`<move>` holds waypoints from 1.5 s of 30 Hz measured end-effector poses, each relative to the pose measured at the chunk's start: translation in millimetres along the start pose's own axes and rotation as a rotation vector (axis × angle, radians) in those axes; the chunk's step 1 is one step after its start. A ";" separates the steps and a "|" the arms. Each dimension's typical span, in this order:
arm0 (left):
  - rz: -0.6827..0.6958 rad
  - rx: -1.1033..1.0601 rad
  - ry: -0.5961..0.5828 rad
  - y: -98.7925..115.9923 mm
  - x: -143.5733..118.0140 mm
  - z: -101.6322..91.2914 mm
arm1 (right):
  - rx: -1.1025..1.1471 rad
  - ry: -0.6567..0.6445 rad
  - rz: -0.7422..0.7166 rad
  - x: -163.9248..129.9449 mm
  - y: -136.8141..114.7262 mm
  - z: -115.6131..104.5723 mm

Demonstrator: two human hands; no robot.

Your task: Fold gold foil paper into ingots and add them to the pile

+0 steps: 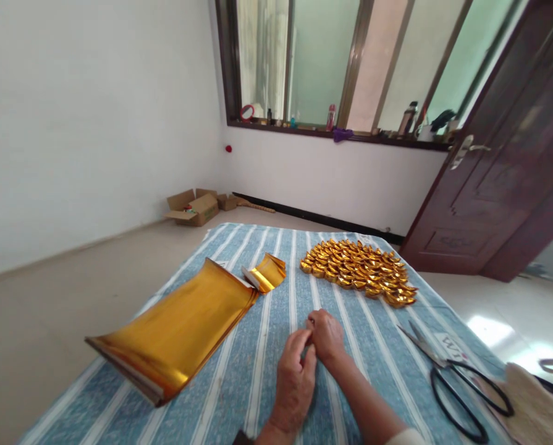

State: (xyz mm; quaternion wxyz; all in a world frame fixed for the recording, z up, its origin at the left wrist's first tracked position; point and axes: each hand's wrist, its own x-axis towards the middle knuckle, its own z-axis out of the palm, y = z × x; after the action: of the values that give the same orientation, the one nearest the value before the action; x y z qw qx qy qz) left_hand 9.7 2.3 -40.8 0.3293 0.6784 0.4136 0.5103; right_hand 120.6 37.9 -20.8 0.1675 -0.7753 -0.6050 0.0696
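Note:
At the near middle of the table my left hand (295, 371) and my right hand (326, 335) meet, both with fingers curled in and pressed together. Whatever lies between their fingertips is hidden from view. To their left rests a large stack of gold foil paper sheets (178, 327), curling at its ends. A smaller stack of gold foil pieces (269, 273) touches its far corner. Beyond my right hand sits a cluster of folded gold paper ingots (357, 269), set close together in rows. Scissors (443, 364) with black handles lie to the right, blades apart.
A blue and white striped cloth (239, 371) covers the table. Beige fabric (536, 402) lies at the near right corner. An opened cardboard box (195, 207) stands on the floor by the wall. Bottles and small items line the windowsill (295, 128). A dark red door (484, 154) is at the right.

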 end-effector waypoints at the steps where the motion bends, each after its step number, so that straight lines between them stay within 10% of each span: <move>1: 0.026 0.019 0.003 0.6 -1.0 1.0 | 0.008 0.009 0.022 -1.0 0.2 0.3; 12: 0.154 0.173 -0.025 22.3 -13.8 0.3 | 0.040 0.097 0.117 -4.7 1.2 14.0; 22: -0.057 0.211 -0.088 9.4 -5.4 -2.6 | 0.042 0.115 0.072 -7.2 1.2 21.5; 30: 0.186 0.276 -0.054 28.2 -17.5 1.5 | 0.048 0.131 0.091 -3.8 2.0 25.6; 45: 0.204 0.247 -0.058 27.0 -23.9 5.0 | 0.083 0.131 0.091 -5.9 1.8 21.9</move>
State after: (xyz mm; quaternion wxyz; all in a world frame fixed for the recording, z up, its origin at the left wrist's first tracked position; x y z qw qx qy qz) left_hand 17.3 -31.2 -28.7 0.2018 0.7667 0.3921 0.4665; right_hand 114.0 35.7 -42.4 0.2355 -0.7972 -0.5535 0.0513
